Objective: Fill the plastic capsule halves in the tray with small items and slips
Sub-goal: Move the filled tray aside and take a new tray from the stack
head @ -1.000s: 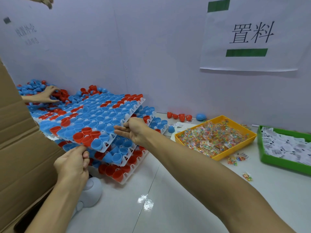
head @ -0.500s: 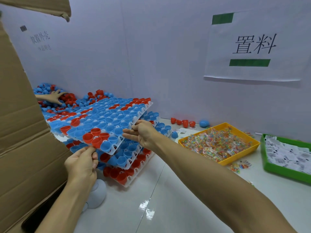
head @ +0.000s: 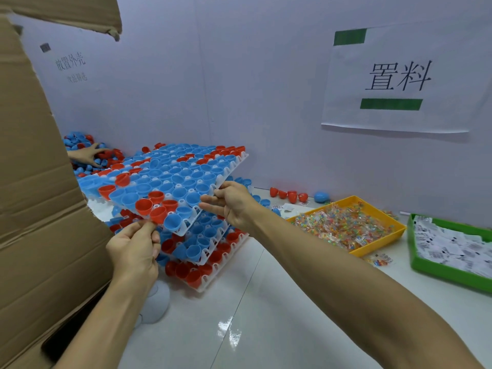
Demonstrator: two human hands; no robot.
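A white tray [head: 231, 170] packed with blue and red capsule halves [head: 170, 187] is lifted and tilted above a stack of similar trays [head: 210, 258]. My left hand [head: 134, 249] pinches its near corner edge. My right hand [head: 230, 202] grips its right edge. A yellow bin [head: 383, 243] holds small colourful packets [head: 343, 223]. A green bin [head: 436, 270] at the right holds printed paper slips [head: 452, 243].
A tall cardboard box [head: 37, 198] stands at the left, its flap overhead. Another person's hand [head: 86, 155] rests in a heap of loose capsule halves [head: 77, 141] at the back left. Red halves [head: 288, 194] and a blue capsule [head: 321, 197] lie by the wall. A white rounded object [head: 157, 302] sits below my left wrist.
The top tray has risen off the stack and tilted more, held by both hands. The view has tipped downward a little.
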